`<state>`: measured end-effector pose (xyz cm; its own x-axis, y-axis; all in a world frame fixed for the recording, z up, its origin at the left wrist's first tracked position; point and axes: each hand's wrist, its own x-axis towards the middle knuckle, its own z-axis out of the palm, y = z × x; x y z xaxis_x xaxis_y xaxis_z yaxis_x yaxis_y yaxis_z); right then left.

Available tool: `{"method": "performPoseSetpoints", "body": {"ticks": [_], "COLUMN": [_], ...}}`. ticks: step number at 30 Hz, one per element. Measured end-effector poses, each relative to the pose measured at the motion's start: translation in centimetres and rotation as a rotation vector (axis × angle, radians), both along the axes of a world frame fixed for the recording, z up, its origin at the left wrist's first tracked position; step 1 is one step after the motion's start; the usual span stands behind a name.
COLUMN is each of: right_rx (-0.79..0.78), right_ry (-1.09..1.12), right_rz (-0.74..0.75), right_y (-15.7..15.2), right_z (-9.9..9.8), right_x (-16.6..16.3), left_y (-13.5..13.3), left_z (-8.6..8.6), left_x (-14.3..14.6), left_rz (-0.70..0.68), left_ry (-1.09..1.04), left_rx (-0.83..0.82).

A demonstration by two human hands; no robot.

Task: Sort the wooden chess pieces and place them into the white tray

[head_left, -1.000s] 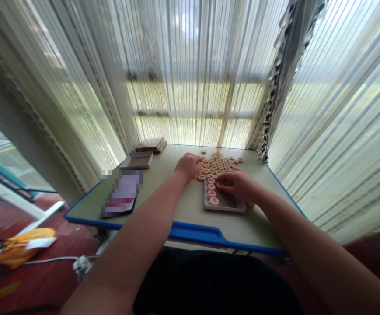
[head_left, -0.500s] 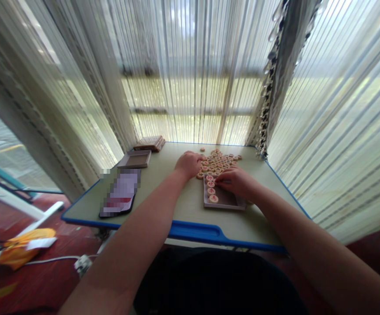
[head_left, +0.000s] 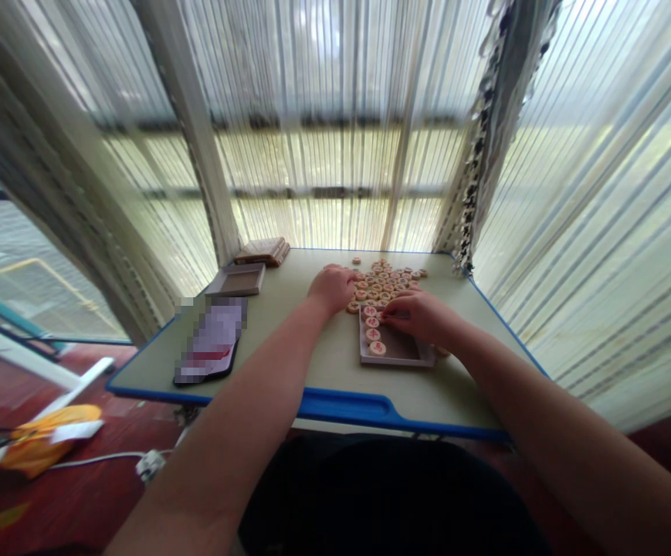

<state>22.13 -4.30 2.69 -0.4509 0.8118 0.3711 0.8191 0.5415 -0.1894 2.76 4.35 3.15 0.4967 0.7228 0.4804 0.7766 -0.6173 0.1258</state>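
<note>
On the pale, blue-edged table [head_left: 286, 340], the right hand [head_left: 426, 318] narrows its fingers over an open box [head_left: 396, 361]; its grip and that of the left hand [head_left: 333, 289] cannot be told. Round pieces [head_left: 384, 284] spread between both hands' fingers; farther beyond hang curtains [head_left: 317, 162].

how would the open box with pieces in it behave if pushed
The open box would probably slide rather than tip, being low and wide. Its straight walls suggest fairly stiff material. The round pieces might shift, lying loosely along its left side.
</note>
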Motion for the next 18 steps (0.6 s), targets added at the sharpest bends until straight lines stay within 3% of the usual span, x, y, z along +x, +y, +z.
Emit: {"method": "performPoseSetpoints", "body": {"ticks": [15,18], "right_rx": [0.019,-0.002], "right_ry": [0.001,0.021], "right_rz": [-0.025,-0.058], "right_y": [0.14,-0.1], "right_z": [-0.2,0.2], "right_x": [-0.06,0.0], "left_y": [0.26,0.95], "left_z": [-0.3,-0.8], "left_x": [-0.02,-0.21], "left_rz": [0.01,0.111], "left_ry": [-0.005,-0.087], "left_rx": [-0.034,-0.082]}}
